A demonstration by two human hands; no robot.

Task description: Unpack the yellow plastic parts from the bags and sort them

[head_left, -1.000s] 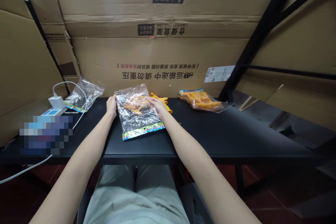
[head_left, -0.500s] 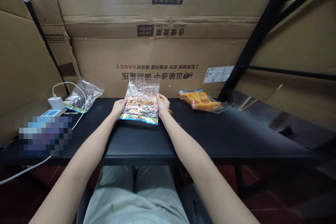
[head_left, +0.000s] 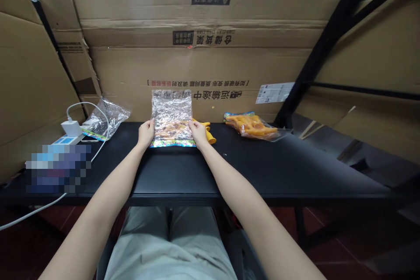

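Note:
My left hand (head_left: 145, 134) pinches the left edge of a clear plastic bag (head_left: 172, 107), which has a colourful printed strip along its lower edge. On the opposite side, my right hand (head_left: 198, 134) grips the bag's right edge. The bag is stretched upright between both hands above the black table. Orange shapes show through its lower half, and orange-yellow objects (head_left: 210, 135) stick out behind my right hand. Whether anything lies inside this bag I cannot tell. Farther right lies another clear bag (head_left: 251, 126) filled with orange items.
A crumpled clear bag (head_left: 110, 116) lies at the back left, near a white charger (head_left: 71, 128) on a power strip with a white cable. A blurred-out object (head_left: 59, 168) sits in front. Cardboard (head_left: 203, 61) walls the table (head_left: 249, 170); a black post (head_left: 315, 52) stands right.
Both hands have shifted the plastic bag slightly left and raised it more upright and flat. More of the orange-yellow objects behind it now shows on the right.

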